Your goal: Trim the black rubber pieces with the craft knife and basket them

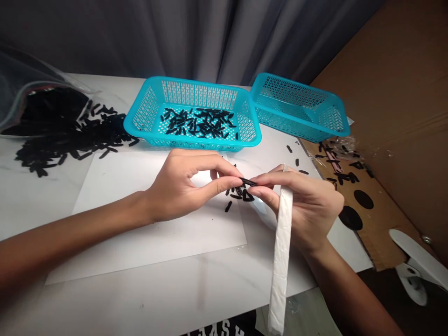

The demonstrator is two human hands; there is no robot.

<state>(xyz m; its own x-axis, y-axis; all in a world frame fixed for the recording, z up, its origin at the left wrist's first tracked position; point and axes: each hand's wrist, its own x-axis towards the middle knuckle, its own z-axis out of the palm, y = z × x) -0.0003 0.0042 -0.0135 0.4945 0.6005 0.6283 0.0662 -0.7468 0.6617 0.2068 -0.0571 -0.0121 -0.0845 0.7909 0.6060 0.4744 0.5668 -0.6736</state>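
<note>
Between both hands is a small, thin black strip [248, 182]. My left hand [189, 182] pinches its left end between thumb and index finger. At its right end, the thumb and index finger of my right hand [308, 196] are closed on it too. A long white crinkled strip [281, 256] hangs down across the front of my right hand; how it is held there I cannot tell. Just below the fingertips, several loose black pieces [236, 197] lie on a white sheet [157, 247].
Behind the hands stands a blue plastic basket [140, 112] with many black pieces in it. A second blue basket [304, 128] is at its right. A pile of black pieces [77, 135] spills from a clear bag [21, 88] at left. Cardboard [378, 228] holds black scraps and discs.
</note>
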